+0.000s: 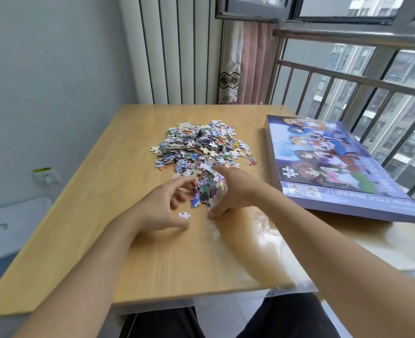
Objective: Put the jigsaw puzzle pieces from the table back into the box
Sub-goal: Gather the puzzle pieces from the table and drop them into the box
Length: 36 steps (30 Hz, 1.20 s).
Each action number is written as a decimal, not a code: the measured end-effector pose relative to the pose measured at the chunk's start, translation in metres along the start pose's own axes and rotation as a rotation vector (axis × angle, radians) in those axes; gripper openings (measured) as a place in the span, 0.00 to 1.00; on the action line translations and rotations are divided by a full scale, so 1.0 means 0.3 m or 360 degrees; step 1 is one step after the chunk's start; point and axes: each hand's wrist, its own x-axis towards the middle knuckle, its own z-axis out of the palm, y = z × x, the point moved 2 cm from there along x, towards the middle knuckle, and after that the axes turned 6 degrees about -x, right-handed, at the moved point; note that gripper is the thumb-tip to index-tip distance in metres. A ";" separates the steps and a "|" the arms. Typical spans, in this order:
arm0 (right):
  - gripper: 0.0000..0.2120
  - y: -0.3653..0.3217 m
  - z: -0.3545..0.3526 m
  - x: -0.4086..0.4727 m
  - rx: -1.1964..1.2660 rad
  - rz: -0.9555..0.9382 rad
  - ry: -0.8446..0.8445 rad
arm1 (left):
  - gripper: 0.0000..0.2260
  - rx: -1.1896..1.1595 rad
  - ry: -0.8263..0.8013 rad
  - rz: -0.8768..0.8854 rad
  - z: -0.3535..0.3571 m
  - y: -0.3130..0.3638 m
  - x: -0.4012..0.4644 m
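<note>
A heap of colourful jigsaw pieces (201, 145) lies in the middle of the wooden table (99, 181). At its near edge, a small clump of pieces (207, 191) is gathered between my two hands. My right hand (233, 189) curls round the clump from the right. My left hand (163, 206) is at the clump's left side, fingers curled toward it and touching its edge. One loose piece (184, 215) lies just under my left fingers. The purple jigsaw box (333, 164), lid on, lies at the table's right side.
A metal railing (372, 79) and window run along the right behind the box. A pale storage bin (8, 230) stands on the floor at the left, below a wall socket (45, 175). A curtain (245, 62) hangs at the back.
</note>
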 end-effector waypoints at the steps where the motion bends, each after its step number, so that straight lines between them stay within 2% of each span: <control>1: 0.61 -0.004 -0.009 0.004 -0.0053 -0.0009 -0.0027 | 0.43 -0.0013 -0.0010 0.0020 -0.004 -0.006 0.000; 4: 0.51 -0.013 -0.015 0.011 -0.0077 -0.0036 -0.0016 | 0.40 -0.0192 0.0090 0.0063 -0.001 -0.021 0.004; 8: 0.33 0.019 0.008 0.016 0.0073 -0.0050 0.0156 | 0.32 -0.0358 0.0189 0.0085 -0.001 -0.029 0.011; 12: 0.20 0.046 0.051 0.011 0.0260 -0.0054 0.0429 | 0.28 -0.0260 0.0364 0.0057 0.005 -0.020 0.013; 17: 0.13 0.062 0.085 0.000 0.0591 -0.0009 0.0664 | 0.28 0.0015 0.0494 0.0083 0.027 -0.003 0.023; 20: 0.16 0.063 0.090 0.007 0.0722 0.0041 0.0675 | 0.25 -0.0028 0.0498 0.0095 0.033 -0.003 0.032; 24: 0.29 0.037 0.072 0.009 0.0712 0.0051 0.0481 | 0.23 -0.0156 0.0555 0.0073 0.031 0.000 0.041; 27: 0.28 0.021 0.058 0.020 0.1020 0.0079 0.0292 | 0.22 -0.0263 0.0561 0.0047 0.027 -0.001 0.041; 31: 0.26 0.031 0.033 0.033 0.1135 0.0073 0.0187 | 0.20 -0.0359 0.0553 0.0057 0.018 -0.006 0.046; 34: 0.31 0.020 0.032 0.040 0.1499 0.0014 0.0068 | 0.18 -0.0380 0.0579 0.0048 0.018 -0.017 0.059; 36: 0.31 0.018 0.042 0.041 0.1574 -0.0025 0.0055 | 0.18 -0.0378 0.0605 0.0047 0.019 -0.021 0.067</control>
